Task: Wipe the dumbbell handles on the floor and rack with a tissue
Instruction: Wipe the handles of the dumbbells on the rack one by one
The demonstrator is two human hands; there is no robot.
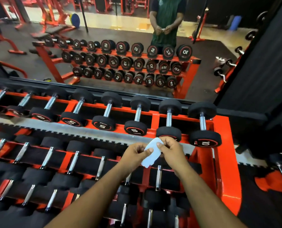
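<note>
A white tissue (151,153) is held between both hands above the red dumbbell rack (226,162). My left hand (135,154) pinches its left edge with thumb and curled fingers. My right hand (171,151) pinches its upper right part. The rack holds three tiers of black dumbbells with chrome handles. On the top tier, just beyond my hands, lie a dumbbell (169,120) partly hidden by my right hand and a 10 dumbbell (202,123). Further left lies a dumbbell marked 5 (137,114).
A wall mirror (104,46) behind the rack reflects the rack, the gym floor, benches and a person holding the tissue. Curl bars (226,73) lean at the right. A black padded column (260,71) stands right of the mirror. A red base (273,180) sits on the floor at right.
</note>
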